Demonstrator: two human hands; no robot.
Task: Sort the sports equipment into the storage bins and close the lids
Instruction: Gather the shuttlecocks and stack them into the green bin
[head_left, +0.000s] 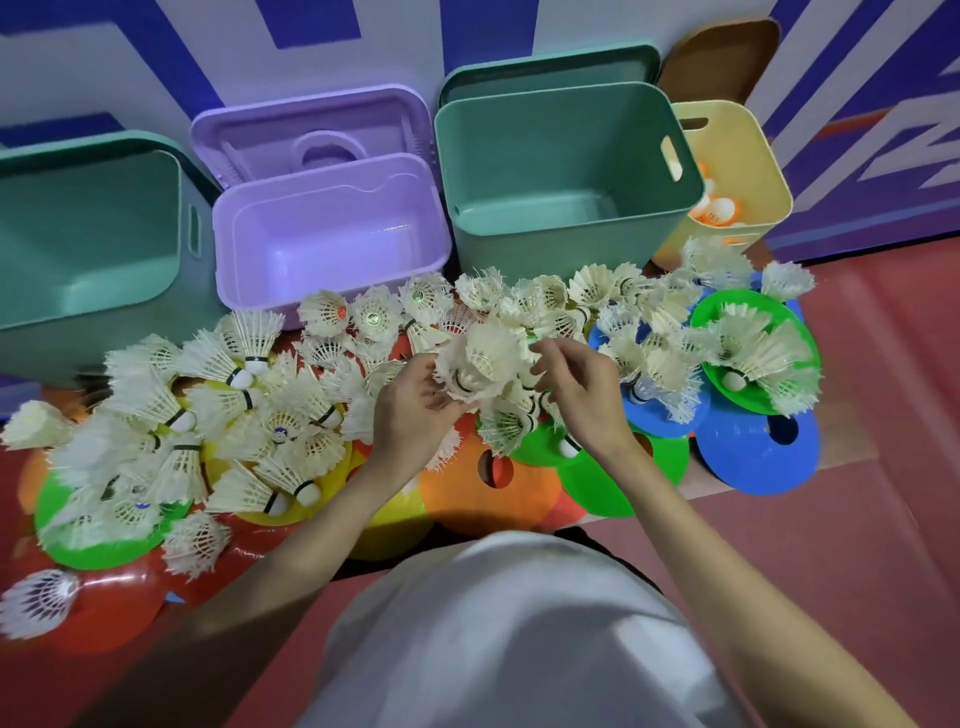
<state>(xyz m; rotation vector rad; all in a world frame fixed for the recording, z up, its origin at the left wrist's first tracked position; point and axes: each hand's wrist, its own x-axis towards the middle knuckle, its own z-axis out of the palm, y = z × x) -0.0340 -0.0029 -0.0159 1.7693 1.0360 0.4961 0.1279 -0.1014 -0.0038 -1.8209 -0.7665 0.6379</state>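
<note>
At nine o'clock a large green bin (88, 228) stood open against the wall. Beside it, toward eleven o'clock, a purple bin (327, 234) was open too, its lid (311, 130) propped upright behind it. At twelve o'clock stood a second green bin (561, 171) with its own lid (545, 70) leaning behind, and at one o'clock a yellow bin (748, 171) held orange and white balls (719, 210).

In front of the bins, from eight o'clock across to three o'clock, many white feathered shuttlecocks (228, 395) lay heaped over flat marker discs: a red one (119, 608) at seven o'clock, an orange one (467, 499) near the centre, a blue one (753, 447) at three o'clock, with green and yellow ones among them.

At the centre, the left hand (410, 410) gripped a small bunch of shuttlecocks (478, 364), fingers curled around their base. The right hand (576, 384), just beside it, pinched the feathers of the same bunch with thumb and fingertips. A white shirt (498, 639) filled the six o'clock foreground.
</note>
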